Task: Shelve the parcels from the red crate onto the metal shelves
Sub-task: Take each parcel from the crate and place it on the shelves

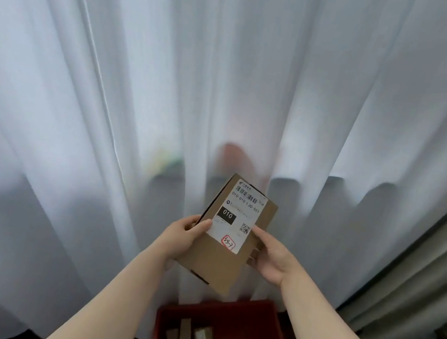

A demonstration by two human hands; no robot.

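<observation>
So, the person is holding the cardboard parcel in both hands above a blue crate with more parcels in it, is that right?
Not quite: the head view shows the crate is red, not blue. The left hand and right hand do hold the cardboard parcel above it, and more parcels lie inside.

The left forearm (119, 288) and the right forearm (327, 320) show bare along all their visible length, from the lower edge of the view to the wrists. The left hand (186, 232) and the right hand (271, 258) are bare too. Blur hides finer detail on the fingers (262, 235).
</observation>
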